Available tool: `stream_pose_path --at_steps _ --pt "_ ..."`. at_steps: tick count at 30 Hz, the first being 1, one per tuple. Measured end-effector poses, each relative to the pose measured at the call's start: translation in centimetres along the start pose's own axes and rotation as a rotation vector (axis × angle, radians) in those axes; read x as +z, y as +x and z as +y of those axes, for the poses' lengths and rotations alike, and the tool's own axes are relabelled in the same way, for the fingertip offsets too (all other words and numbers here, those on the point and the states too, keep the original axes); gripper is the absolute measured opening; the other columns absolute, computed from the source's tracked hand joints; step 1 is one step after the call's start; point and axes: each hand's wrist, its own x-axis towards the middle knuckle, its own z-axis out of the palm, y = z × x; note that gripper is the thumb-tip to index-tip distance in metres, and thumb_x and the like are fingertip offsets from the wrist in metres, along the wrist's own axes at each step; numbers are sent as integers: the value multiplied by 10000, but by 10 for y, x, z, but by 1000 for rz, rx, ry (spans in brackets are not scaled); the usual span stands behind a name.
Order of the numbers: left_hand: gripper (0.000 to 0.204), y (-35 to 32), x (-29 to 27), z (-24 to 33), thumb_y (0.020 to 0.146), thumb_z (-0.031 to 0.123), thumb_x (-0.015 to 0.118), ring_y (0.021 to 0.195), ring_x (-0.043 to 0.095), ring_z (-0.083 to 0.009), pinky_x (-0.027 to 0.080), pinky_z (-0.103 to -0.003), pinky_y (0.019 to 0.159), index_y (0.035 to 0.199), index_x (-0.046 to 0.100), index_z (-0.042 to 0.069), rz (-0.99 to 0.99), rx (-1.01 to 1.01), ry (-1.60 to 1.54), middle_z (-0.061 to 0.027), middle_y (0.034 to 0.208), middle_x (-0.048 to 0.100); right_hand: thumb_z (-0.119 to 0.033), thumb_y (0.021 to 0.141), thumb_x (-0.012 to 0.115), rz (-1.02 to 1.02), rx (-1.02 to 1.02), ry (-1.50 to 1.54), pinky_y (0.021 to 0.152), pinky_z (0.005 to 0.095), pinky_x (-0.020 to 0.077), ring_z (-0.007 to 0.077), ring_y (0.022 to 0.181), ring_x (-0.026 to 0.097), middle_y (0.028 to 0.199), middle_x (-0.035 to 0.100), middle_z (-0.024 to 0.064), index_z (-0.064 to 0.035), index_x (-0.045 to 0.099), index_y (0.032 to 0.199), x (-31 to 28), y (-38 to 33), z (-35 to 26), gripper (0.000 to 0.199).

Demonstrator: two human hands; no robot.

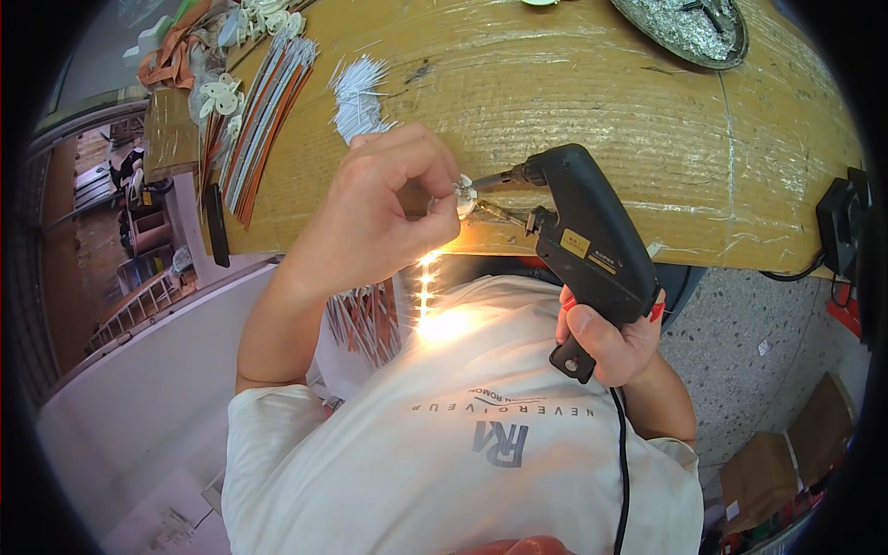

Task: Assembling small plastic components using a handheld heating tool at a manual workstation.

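Note:
My left hand (379, 208) pinches a small white round part (465, 195) at the near edge of the wooden workbench (601, 120). A lit strip of small lights (426, 289) hangs from that part down toward my white shirt and glows brightly. My right hand (618, 344) grips the handle of a black soldering gun (587, 242). Its metal tip touches the white part from the right. The gun's black cord (621, 462) runs down across my shirt.
Bundles of orange and white strips (264, 116) and a pile of thin white wires (359, 92) lie at the bench's left. White round parts (222, 94) sit beside them. A round metal tray of silvery scrap (684, 28) is at the back right. A black box (842, 222) sits on the right edge.

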Motion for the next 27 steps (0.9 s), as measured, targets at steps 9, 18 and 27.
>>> stream_pose_path --at_steps 9,18,27 --pt "139 -1 1 0 750 -27 728 827 653 -192 484 -318 783 755 600 25 11 2 -6 -63 913 691 -20 842 679 -11 16 27 569 260 451 91 622 559 731 650 15 3 690 880 -1 -1 -2 46" --pt "144 -1 2 -1 756 -38 725 829 646 -180 486 -308 766 753 592 18 18 7 -44 -67 911 687 -85 876 662 -10 -20 13 552 289 508 141 628 622 840 662 89 36 670 988 -6 -6 4 165" --pt "141 -4 2 -2 770 -40 725 836 644 -166 490 -297 767 755 597 18 23 14 -54 -67 918 689 -155 904 657 31 -50 84 534 349 590 243 645 688 1073 649 209 77 626 1187 -7 -11 2 368"
